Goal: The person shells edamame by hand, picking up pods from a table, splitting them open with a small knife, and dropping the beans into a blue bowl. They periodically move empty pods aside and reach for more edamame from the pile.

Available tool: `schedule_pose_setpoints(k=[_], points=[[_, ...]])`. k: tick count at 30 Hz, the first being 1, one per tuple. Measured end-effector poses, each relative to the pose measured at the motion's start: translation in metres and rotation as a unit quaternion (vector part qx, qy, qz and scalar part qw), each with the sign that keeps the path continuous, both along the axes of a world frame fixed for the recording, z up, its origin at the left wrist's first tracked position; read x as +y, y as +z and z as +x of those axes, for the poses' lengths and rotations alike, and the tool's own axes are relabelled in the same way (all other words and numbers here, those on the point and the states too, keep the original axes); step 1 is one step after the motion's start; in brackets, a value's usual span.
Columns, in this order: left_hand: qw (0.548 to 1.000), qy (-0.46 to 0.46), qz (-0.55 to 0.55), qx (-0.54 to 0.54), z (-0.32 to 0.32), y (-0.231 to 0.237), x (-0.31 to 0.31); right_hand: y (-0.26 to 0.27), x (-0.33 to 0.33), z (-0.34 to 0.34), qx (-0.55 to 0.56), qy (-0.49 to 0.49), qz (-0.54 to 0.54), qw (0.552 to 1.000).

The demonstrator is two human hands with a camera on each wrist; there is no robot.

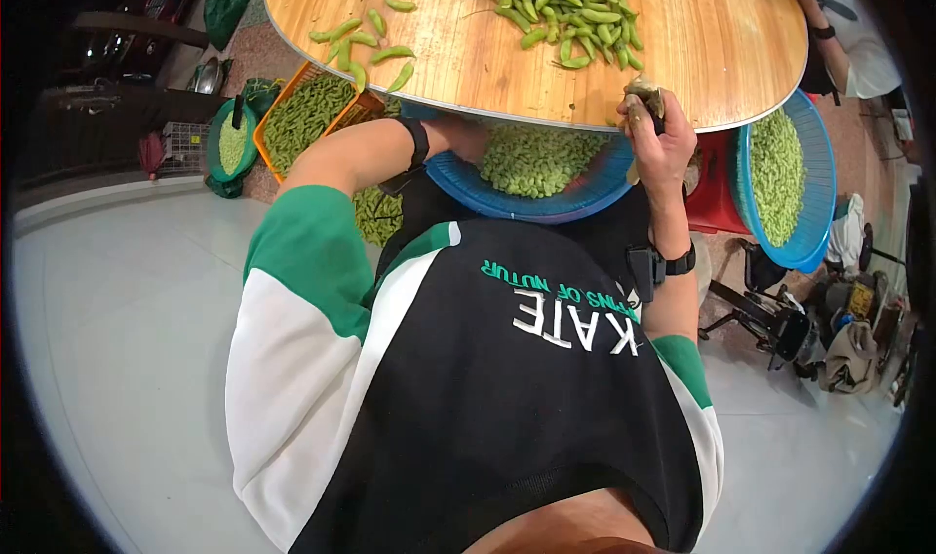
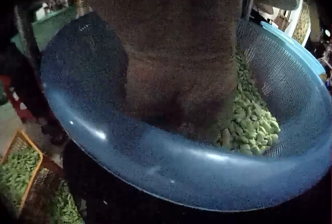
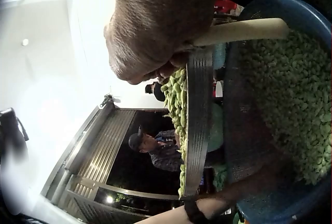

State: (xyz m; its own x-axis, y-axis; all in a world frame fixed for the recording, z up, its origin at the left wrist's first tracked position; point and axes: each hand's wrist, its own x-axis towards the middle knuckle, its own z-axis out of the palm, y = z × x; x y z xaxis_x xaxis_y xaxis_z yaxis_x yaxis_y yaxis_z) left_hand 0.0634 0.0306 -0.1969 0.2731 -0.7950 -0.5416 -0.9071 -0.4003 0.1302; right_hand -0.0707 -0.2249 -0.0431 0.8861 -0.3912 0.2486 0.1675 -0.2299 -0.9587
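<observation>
My left hand (image 1: 466, 138) reaches into a blue mesh basket (image 1: 585, 210) of shelled green beans (image 1: 544, 159). In the left wrist view its fingers are hidden down by the beans, past the dark back of the hand. My right hand (image 1: 665, 149) is at the table's near edge and grips a tool with a pale, rounded handle (image 3: 249, 31); the handle sticks out of the fist toward the basket. The tool's other end is hidden in the fingers. Something dark covers the thumb and fingertips. A pile of green pods (image 1: 565, 8) lies on the wooden table (image 1: 702, 47) ahead.
Loose pods (image 1: 366, 37) lie on the table's left side. An orange crate (image 1: 263, 130) of pods stands at the left. To the right, a second blue basket (image 1: 817, 154) of beans is beside a red stool (image 1: 717, 183). Another person's arm (image 1: 829, 52) is at the far right.
</observation>
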Motion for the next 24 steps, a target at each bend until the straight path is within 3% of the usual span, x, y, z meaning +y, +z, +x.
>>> schedule_pose_setpoints(k=[12,14,15,16,17,18,19,21,23,24], points=[[0.997,0.064,-0.045,-0.005,-0.009,0.019,-0.008,0.006,-0.001,0.000,-0.019,-0.015,-0.064,0.998],[0.987,0.104,-0.081,0.097,-0.012,0.055,-0.003,0.005,0.000,-0.001,0.019,-0.010,-0.072,0.997],[0.983,0.151,-0.043,0.097,-0.014,0.055,0.006,0.003,-0.001,-0.001,0.020,-0.006,-0.075,0.997],[0.984,0.093,-0.053,0.140,-0.014,0.082,0.025,0.004,-0.001,-0.001,0.014,-0.011,-0.075,0.997],[0.965,0.213,-0.099,0.112,-0.030,0.124,0.030,0.005,0.000,-0.001,0.008,0.000,-0.049,0.999],[0.969,0.227,-0.054,0.079,-0.034,0.156,0.040,0.006,0.000,-0.002,0.003,0.011,-0.023,1.000],[0.964,0.239,-0.092,0.073,-0.037,0.175,0.058,0.005,0.000,-0.002,0.013,0.009,-0.019,1.000],[0.964,0.262,-0.031,0.010,-0.032,0.165,0.118,0.002,-0.001,-0.001,0.001,0.016,-0.018,1.000],[0.951,0.215,-0.036,-0.219,-0.040,0.161,0.161,0.001,-0.002,0.000,-0.003,0.025,-0.030,0.999],[0.950,0.213,-0.038,-0.223,-0.037,0.169,0.157,0.004,-0.002,0.000,-0.007,0.022,-0.031,0.999]])
